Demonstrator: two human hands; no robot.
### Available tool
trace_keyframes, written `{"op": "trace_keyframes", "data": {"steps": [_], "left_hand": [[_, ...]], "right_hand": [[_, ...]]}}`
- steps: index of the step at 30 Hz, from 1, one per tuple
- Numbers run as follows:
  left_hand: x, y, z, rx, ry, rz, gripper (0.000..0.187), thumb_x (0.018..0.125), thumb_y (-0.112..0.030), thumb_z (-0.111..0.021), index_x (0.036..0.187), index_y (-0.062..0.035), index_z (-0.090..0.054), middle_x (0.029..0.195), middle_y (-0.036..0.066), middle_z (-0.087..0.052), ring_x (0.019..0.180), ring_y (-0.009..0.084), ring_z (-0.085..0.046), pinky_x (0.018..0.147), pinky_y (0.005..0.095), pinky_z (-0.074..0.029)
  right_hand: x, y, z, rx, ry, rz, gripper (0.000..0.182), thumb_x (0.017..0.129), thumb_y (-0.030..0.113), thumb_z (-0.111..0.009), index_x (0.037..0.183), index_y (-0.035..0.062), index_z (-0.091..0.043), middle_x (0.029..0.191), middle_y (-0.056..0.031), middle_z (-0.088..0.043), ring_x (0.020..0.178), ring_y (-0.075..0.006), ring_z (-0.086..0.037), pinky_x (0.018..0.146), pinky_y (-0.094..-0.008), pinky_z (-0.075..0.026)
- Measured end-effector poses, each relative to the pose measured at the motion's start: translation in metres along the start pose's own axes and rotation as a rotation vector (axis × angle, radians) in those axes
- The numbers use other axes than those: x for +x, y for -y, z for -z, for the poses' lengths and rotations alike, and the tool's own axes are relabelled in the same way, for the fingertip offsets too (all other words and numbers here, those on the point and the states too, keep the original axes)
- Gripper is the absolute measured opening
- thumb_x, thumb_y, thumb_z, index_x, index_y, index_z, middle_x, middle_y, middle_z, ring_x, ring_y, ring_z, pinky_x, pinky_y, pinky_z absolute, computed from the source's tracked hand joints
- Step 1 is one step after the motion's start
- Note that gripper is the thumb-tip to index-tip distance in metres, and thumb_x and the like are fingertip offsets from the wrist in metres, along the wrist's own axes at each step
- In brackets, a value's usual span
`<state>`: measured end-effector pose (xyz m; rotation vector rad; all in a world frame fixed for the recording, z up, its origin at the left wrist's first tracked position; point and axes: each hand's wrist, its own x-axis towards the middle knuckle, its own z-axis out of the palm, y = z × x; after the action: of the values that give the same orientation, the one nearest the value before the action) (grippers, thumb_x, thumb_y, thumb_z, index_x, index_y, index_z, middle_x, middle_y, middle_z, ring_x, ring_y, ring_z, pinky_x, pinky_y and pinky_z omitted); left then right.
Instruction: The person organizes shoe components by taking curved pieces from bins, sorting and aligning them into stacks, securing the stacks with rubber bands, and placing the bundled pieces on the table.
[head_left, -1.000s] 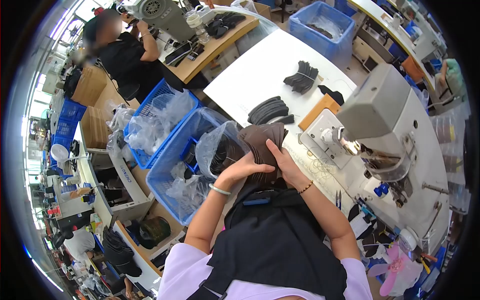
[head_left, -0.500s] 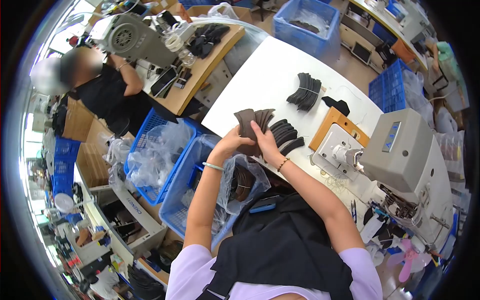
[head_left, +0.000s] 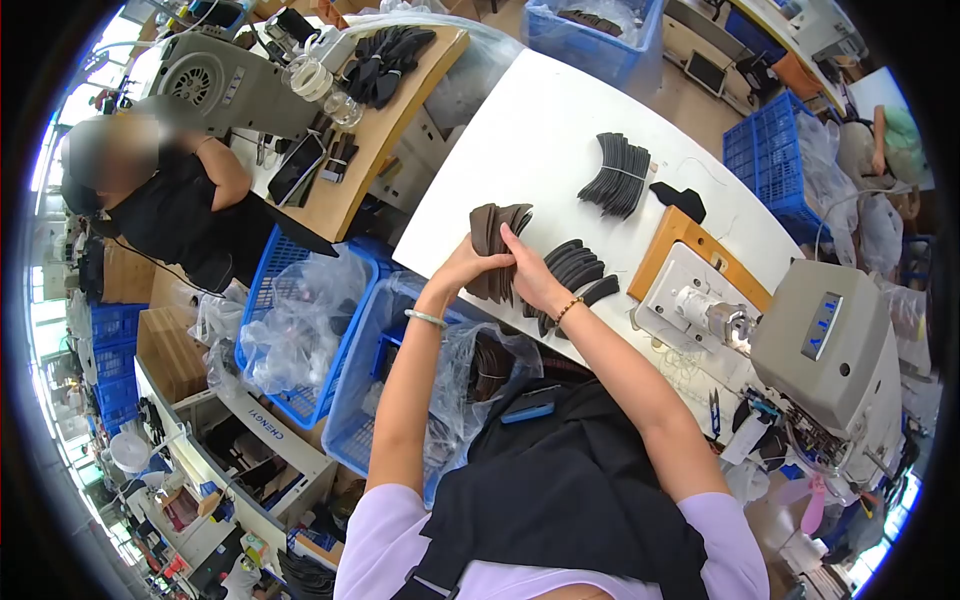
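at left, blue lattice crate (head_left: 272,262) with crumpled clear plastic (head_left: 310,295). then left hand (head_left: 462,268), thumb laid across brown stack (head_left: 488,230), over near edge of smooth white table (head_left: 510,130). probably light, bendable, easy to fan apart; better to grip by both sides. right hand (head_left: 535,280) pinching opposite side. further right, curved dark strips (head_left: 570,265) and tied black bundle (head_left: 615,175), ridged along edges.

And here's the white tabletop (head_left: 500,150), carrying a banded stack of dark curved pieces (head_left: 615,175) with a black cut piece (head_left: 678,201) just beside it! Nearer the wearer lies a fanned row of dark curved strips (head_left: 572,272).
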<state>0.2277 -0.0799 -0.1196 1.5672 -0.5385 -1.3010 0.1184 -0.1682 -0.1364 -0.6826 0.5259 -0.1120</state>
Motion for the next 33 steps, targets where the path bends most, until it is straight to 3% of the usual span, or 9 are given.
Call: {"op": "trace_keyframes", "data": {"steps": [5,10,14,16,22,30,33], "left_hand": [[0.005,0.007,0.020,-0.112,0.043,0.113,0.066,0.071,-0.026,-0.075,0.123,0.0030,-0.046,0.112,0.014,-0.056,0.102,0.0199,-0.055,0.089,0.0303,-0.043],[0.013,0.032,0.031,-0.290,0.014,0.176,0.051,0.073,-0.020,-0.071,0.114,0.0036,-0.052,0.105,0.013,-0.060,0.094,0.0197,-0.059,0.082,0.0323,-0.049],[0.014,0.034,0.029,-0.271,-0.037,0.155,0.041,0.073,-0.014,-0.070,0.107,0.0037,-0.057,0.100,0.013,-0.062,0.088,0.0196,-0.062,0.077,0.0324,-0.052],[0.016,0.034,0.027,-0.243,-0.052,0.157,0.039,0.073,-0.012,-0.070,0.106,0.0038,-0.058,0.098,0.012,-0.062,0.086,0.0196,-0.062,0.075,0.0319,-0.052],[0.021,0.026,0.031,-0.315,-0.027,0.136,0.033,0.073,-0.008,-0.070,0.102,0.0039,-0.059,0.094,0.012,-0.064,0.081,0.0189,-0.063,0.070,0.0294,-0.053],[0.027,0.029,0.039,-0.170,-0.058,0.045,0.020,0.075,-0.012,-0.069,0.088,0.0024,-0.064,0.075,0.011,-0.065,0.069,0.0158,-0.062,0.060,0.0267,-0.050],[0.027,0.028,0.038,-0.171,-0.126,0.092,0.018,0.076,-0.010,-0.064,0.087,0.0042,-0.063,0.079,0.012,-0.065,0.071,0.0174,-0.063,0.064,0.0259,-0.052]], "right_hand": [[0.009,-0.004,0.007,0.073,-0.027,-0.014,0.062,0.090,0.047,-0.050,0.125,-0.0041,-0.044,0.124,-0.0119,-0.051,0.115,-0.0185,-0.047,0.100,-0.0320,-0.035],[0.013,-0.005,0.018,0.139,-0.056,-0.018,0.038,0.085,0.022,-0.062,0.113,-0.0019,-0.052,0.109,-0.0093,-0.059,0.098,-0.0174,-0.058,0.086,-0.0313,-0.047],[0.012,0.002,0.016,0.087,-0.134,-0.070,0.039,0.081,0.017,-0.067,0.112,-0.0023,-0.053,0.106,-0.0095,-0.060,0.095,-0.0175,-0.059,0.084,-0.0309,-0.048],[0.015,0.000,0.016,-0.081,-0.181,-0.029,0.040,0.076,0.011,-0.072,0.110,-0.0032,-0.054,0.104,-0.0105,-0.061,0.092,-0.0181,-0.060,0.080,-0.0312,-0.050],[0.024,-0.002,0.026,-0.037,-0.265,0.006,0.036,0.074,0.006,-0.072,0.104,-0.0048,-0.056,0.098,-0.0120,-0.062,0.085,-0.0197,-0.062,0.074,-0.0319,-0.053],[0.023,-0.002,0.038,0.008,-0.392,0.054,0.035,0.070,0.004,-0.071,0.100,-0.0059,-0.056,0.095,-0.0122,-0.062,0.083,-0.0200,-0.061,0.073,-0.0311,-0.051],[0.026,0.002,0.037,0.001,-0.428,0.066,0.036,0.069,0.005,-0.071,0.099,-0.0064,-0.055,0.094,-0.0118,-0.062,0.082,-0.0192,-0.061,0.073,-0.0302,-0.050]]}}
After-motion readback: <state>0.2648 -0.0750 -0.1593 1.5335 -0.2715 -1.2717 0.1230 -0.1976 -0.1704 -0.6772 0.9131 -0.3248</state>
